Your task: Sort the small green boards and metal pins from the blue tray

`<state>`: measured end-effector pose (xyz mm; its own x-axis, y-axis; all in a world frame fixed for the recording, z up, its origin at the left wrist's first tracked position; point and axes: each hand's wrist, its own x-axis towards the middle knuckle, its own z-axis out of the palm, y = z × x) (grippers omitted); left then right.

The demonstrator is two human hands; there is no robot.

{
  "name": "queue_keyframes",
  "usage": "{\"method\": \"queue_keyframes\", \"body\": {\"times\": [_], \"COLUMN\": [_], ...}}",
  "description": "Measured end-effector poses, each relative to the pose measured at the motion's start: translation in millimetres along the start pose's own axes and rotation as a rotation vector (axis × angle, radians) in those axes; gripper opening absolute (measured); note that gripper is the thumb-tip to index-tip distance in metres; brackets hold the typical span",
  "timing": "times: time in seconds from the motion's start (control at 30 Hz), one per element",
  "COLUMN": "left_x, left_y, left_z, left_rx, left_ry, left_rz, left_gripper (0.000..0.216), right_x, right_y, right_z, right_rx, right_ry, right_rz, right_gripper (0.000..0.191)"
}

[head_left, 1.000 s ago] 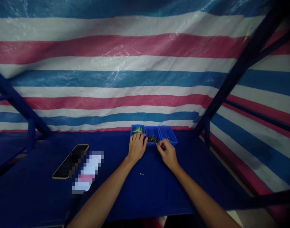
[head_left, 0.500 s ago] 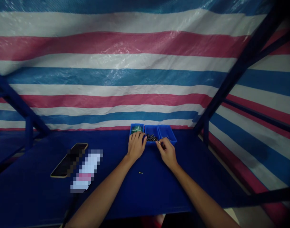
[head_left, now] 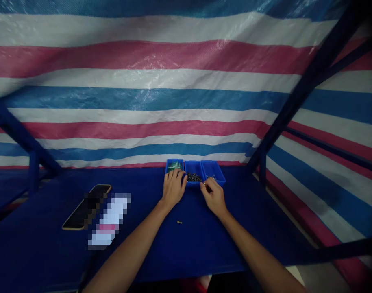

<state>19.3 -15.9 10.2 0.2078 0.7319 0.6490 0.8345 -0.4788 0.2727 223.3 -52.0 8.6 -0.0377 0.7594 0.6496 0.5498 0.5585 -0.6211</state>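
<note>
Head view: small brass-coloured piece [head_left: 205, 184], partly hidden, pinched in right hand [head_left: 214, 196] before middle bin [head_left: 194, 167] and right bin [head_left: 211, 167]. Left hand [head_left: 174, 187] laid at left bin [head_left: 175, 160], fingers loosely spread. White item [head_left: 114, 213] pixelated; any print masked.

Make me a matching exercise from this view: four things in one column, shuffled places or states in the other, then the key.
1. Left hand
2. Right hand
3. Small dark metal parts
4. Phone

A. Pinching a small brass-coloured piece
B. Lying on the tabletop, left of both forearms
C. At the near side of the left blue bin
D. Heaped in the middle blue bin

Pairs: 1-C, 2-A, 3-D, 4-B
</note>
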Motion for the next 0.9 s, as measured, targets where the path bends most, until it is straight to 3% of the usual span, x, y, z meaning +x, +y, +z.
{"method": "queue_keyframes", "body": {"times": [0.23, 0.4, 0.9], "left_x": [0.2, 0.5, 1.2], "left_y": [0.6, 0.7, -0.1], "left_z": [-1.2, -1.2, -0.5], "left_rx": [0.019, 0.017, 0.010], "left_ry": [-0.020, -0.019, -0.017], "left_rz": [-0.014, -0.012, -0.012], "left_gripper": [0.026, 0.026, 0.027], "right_x": [1.8, 2.5, 0.2], "right_y": [-2.0, 0.1, 2.0], "right_z": [-0.3, -1.4, -1.8], "right_rx": [0.069, 0.090, 0.106], "right_ry": [0.012, 0.045, 0.060], "right_rz": [-0.017, -0.051, -0.033], "right_gripper": [0.021, 0.028, 0.016]}}
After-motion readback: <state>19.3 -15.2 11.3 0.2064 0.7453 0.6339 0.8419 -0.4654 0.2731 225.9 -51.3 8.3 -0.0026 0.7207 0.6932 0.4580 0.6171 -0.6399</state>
